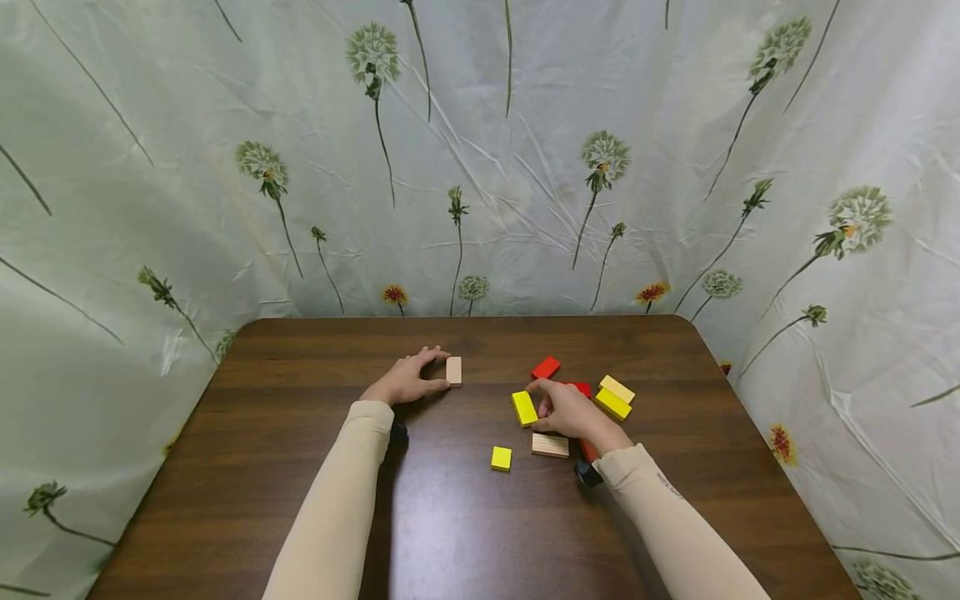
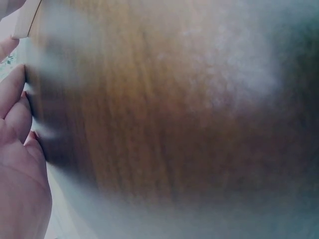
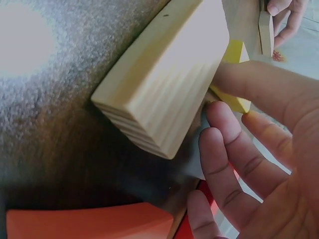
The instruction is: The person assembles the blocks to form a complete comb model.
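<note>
On the far middle of the table, my left hand (image 1: 405,381) pinches a plain wooden block (image 1: 454,372) by its two ends, thumb at the near end. A corner of that block (image 2: 25,20) shows at the top left of the left wrist view. To the right, my right hand (image 1: 568,410) holds a yellow block (image 1: 524,409) between thumb and index finger; the other fingers are loosely bent. A striped wooden block (image 1: 550,446) lies just nearer than this hand. In the right wrist view the striped block (image 3: 164,74) partly hides the yellow one (image 3: 234,102).
A red block (image 1: 546,367) lies beyond my right hand, which partly covers another red block (image 1: 581,388) and an orange-red one (image 1: 588,451). Right of it, a yellow block (image 1: 613,405) touches a pale wooden one (image 1: 618,387). A small yellow block (image 1: 501,458) lies nearer.
</note>
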Motion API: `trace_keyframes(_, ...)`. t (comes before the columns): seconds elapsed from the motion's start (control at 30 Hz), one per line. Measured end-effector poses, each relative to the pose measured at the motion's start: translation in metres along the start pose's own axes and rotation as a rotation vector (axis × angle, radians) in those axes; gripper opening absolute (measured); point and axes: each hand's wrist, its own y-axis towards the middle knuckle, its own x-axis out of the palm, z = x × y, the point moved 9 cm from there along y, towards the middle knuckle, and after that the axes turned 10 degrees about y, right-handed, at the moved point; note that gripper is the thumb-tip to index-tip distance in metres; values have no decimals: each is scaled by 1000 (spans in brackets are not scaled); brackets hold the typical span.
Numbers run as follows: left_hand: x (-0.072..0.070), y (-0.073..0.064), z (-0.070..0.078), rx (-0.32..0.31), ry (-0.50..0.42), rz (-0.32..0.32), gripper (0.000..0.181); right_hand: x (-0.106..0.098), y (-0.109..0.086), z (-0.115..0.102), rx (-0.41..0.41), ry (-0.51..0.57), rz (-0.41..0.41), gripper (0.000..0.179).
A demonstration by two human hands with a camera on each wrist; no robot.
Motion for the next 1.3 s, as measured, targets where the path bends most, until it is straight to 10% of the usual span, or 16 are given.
trace_keyframes(1.3, -1, -2, -1, -28, 2, -8, 67, 15, 6, -40, -98, 90, 39, 56)
